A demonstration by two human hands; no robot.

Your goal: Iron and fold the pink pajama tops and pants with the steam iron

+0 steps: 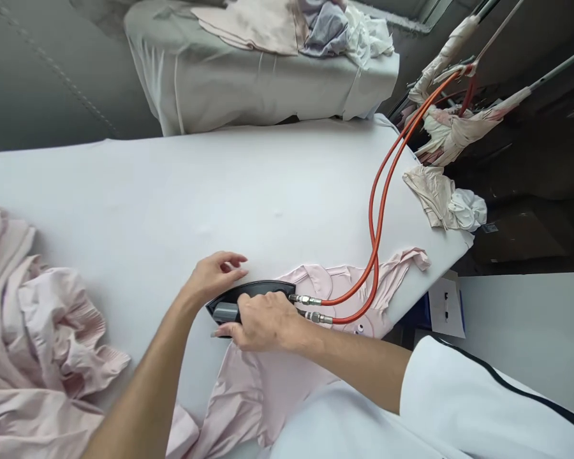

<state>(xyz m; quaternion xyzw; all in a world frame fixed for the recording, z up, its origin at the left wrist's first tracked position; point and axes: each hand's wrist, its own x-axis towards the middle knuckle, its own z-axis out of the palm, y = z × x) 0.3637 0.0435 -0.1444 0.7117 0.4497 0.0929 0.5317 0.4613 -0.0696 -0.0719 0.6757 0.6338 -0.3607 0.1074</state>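
White sleeve point(492, 401), black-striped, lies nearest the camera and covers my upper right arm. My right grip point(268, 319) is closed firmly around the handle point(226, 312) of a steam iron point(256, 288), thumb extended along the near side. The iron's nose points left; its rear part overlies a pink garment point(287, 382) spread on a white-covered desk point(220, 191). Whether the nose bears on cloth or on bare cover I cannot tell. My left grip point(213, 275) is loosely curled, thumb and fingers apart, holding nothing visible, just beside the nose; contact with the desk cannot be determined.

Two metal couplings point(321, 317) at the iron's rear join a pair of orange hoses point(385, 191), which cross over the garment and rise to cloth-wrapped rods point(459, 131) at upper right. Noted on the garment: a collar point(321, 280) beyond the couplings and a printed motif point(360, 329) partly seen.

To my left, a crumpled pink heap point(52, 357) with gathered edging occupies the desk. At its far right corner sit beige cloth point(428, 191) and a white bundle point(469, 209), touching. Beyond the far edge stands a cloth-covered block point(268, 89), carrying pale pink fabric point(258, 25), grey fabric point(328, 32) and white fabric point(370, 35).
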